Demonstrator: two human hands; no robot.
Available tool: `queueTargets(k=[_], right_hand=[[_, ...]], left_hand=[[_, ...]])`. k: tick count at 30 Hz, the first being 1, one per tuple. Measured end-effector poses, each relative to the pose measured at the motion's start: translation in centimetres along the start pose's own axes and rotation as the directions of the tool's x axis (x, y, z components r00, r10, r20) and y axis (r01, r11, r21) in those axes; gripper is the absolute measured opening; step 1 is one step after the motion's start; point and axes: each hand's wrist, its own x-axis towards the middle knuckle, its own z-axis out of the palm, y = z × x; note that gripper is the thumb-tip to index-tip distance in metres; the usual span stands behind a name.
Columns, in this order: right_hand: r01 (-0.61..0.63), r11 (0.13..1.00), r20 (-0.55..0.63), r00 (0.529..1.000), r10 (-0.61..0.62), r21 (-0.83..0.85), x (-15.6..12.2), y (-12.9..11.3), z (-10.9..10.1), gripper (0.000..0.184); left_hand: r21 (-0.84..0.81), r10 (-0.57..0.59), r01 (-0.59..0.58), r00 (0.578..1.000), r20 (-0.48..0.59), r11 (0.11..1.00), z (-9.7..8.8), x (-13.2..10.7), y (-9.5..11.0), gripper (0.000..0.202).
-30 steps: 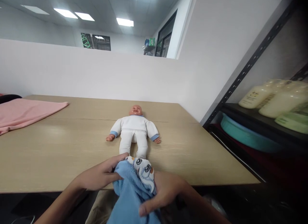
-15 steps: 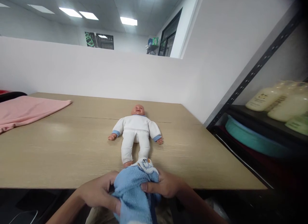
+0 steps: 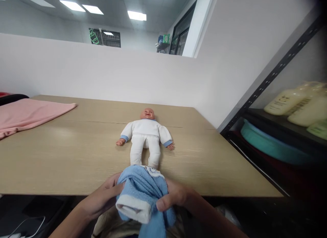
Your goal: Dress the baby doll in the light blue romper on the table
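Bunched between my hands, at the table's near edge, is a light blue terry garment [image 3: 143, 183] with a white cuff and a printed white patch. My left hand [image 3: 104, 195] grips its left side, the thumb on top and the other fingers hidden under the cloth. On the other side my right hand [image 3: 173, 193] pinches the fabric, thumb in front. Just beyond the garment a baby doll [image 3: 145, 129] lies face up, head toward the wall. It wears a white top with blue cuffs and white trousers; the cloth hides its feet.
The doll rests on a wooden table [image 3: 76, 156] against a white partition wall [image 3: 114, 74]. A pink cloth [image 3: 33, 113] lies at the far left. To the right, a dark shelf holds pale bottles [image 3: 283, 101] above a teal basin [image 3: 270, 142].
The garment has been turned and bunched, so its white cuff opening now faces me. My left hand has shifted up along the cloth. The doll stays where it was.
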Motion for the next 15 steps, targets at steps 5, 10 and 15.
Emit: queueTargets(k=[5,10,15], right_hand=[[0.135,0.991,0.052,0.990,-0.134,-0.012,0.9,-1.9,1.4,0.090],[0.122,0.922,-0.353,0.899,-0.259,-0.366,0.3,-3.4,3.2,0.041],[-0.112,0.714,-0.519,0.764,-0.383,-0.691,1.5,-3.2,3.8,0.028]], left_hand=[[0.116,0.026,-0.026,1.000,-0.004,0.993,0.1,-0.8,0.7,0.070],[0.456,0.125,-0.052,0.983,-0.132,0.888,1.2,-1.2,1.2,0.082],[0.701,0.242,0.052,0.918,-0.314,0.711,1.1,0.0,0.1,0.052]])
